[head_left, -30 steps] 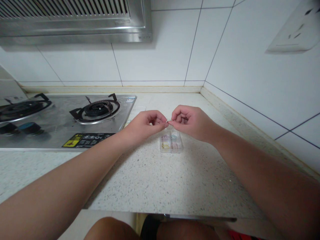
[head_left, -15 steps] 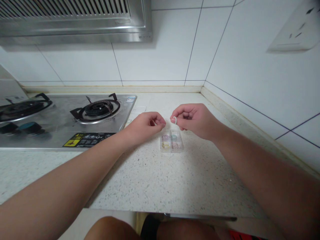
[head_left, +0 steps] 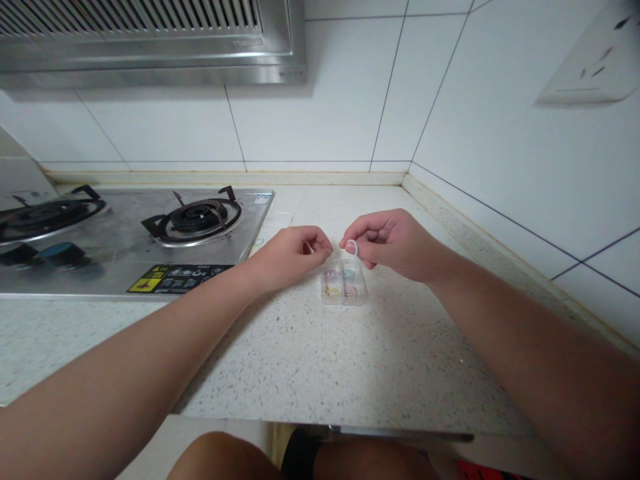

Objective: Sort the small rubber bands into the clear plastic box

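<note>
Between the thumb and forefinger of my right hand [head_left: 387, 243] is a small white ring [head_left: 352, 247], its loop standing out over the thumb. My left hand [head_left: 300, 252] faces it from the left, thumb and fingertips pinched together. Whatever that pinch may hold is too small to make out. Just below and between both hands, a clear plastic compartment box [head_left: 345, 301] lies on the counter. Purple, green, yellow and pinkish ring-like pieces show in its sections. Its far edge is partly hidden by my fingers.
A gas stove [head_left: 117, 283] with black burners is at the left, under a steel range hood [head_left: 150, 70]. Behind my left hand, a flat clear item [head_left: 278, 219] lies partly hidden on the speckled counter [head_left: 345, 360]. Tiled walls meet at the back right corner.
My right hand has shifted very slightly, and the white ring now sits a little lower and further right, its loop more open to view. My left hand stays nearly still.
</note>
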The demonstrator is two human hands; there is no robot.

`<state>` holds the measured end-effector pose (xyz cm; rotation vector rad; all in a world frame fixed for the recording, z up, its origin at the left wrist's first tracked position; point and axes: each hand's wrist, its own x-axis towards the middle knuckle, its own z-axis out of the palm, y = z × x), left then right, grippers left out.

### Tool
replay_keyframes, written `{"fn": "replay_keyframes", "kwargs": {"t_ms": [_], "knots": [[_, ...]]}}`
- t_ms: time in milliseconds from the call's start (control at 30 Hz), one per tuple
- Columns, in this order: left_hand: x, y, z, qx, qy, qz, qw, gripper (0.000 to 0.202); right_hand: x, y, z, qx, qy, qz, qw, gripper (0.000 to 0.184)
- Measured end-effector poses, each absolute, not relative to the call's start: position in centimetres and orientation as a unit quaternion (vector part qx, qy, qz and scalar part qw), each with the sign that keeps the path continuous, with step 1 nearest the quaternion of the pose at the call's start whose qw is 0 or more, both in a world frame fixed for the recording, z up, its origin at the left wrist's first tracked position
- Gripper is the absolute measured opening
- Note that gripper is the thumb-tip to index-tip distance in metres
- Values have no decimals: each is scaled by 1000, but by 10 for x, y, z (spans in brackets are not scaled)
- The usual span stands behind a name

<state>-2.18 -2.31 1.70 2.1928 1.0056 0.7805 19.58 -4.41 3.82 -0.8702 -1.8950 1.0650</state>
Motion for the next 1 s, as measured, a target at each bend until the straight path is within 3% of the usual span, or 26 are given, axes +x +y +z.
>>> {"fn": "replay_keyframes", "kwargs": {"t_ms": [533,1000], "knots": [[-22,-24,17,831,376,280,299,15,193,-47,42,-331,-751,420,388,8],[-20,-29,21,829,352,311,304,15,194,-42,34,-326,-772,390,382,14]]}}
